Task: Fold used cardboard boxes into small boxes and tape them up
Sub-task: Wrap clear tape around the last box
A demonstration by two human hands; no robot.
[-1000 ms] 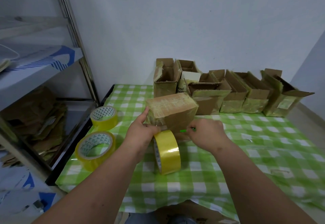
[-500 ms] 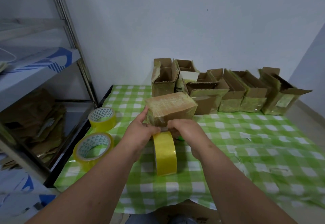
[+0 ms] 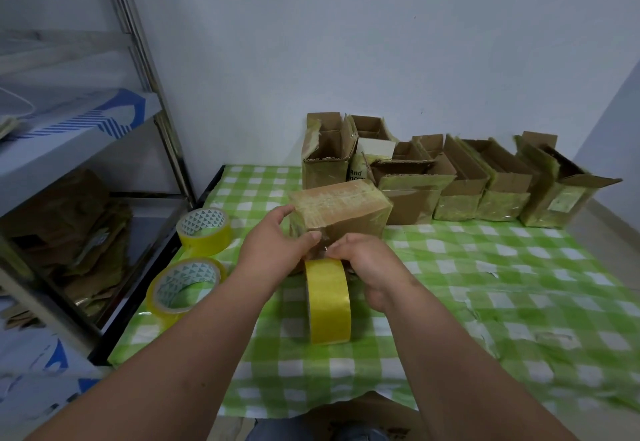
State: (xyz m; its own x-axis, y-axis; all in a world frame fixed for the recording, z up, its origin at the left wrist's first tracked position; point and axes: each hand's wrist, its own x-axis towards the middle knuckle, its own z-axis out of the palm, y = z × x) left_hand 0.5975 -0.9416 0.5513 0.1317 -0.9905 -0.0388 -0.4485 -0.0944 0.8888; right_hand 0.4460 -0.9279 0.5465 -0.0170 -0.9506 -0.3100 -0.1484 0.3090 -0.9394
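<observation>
A small closed cardboard box (image 3: 341,205), wrapped in clear tape, is held just above the green checked table (image 3: 485,267). My left hand (image 3: 273,246) grips its near left corner, thumb on the near face. My right hand (image 3: 370,267) is curled at the box's near bottom edge, its fingertips at the tape strip that runs down to a yellow tape roll (image 3: 329,302) standing on edge below. A small metal glint shows at those fingertips; the cutter they hold is mostly hidden.
Two more yellow tape rolls (image 3: 204,231) (image 3: 183,288) lie at the table's left edge. A row of open cardboard boxes (image 3: 460,181) lines the back wall. A metal shelf (image 3: 69,135) on the left holds flattened cardboard (image 3: 69,226).
My right hand has moved left from beside the box to its near bottom edge above the tape roll, and the green cutter tip is hidden now. The left hand keeps its grip.
</observation>
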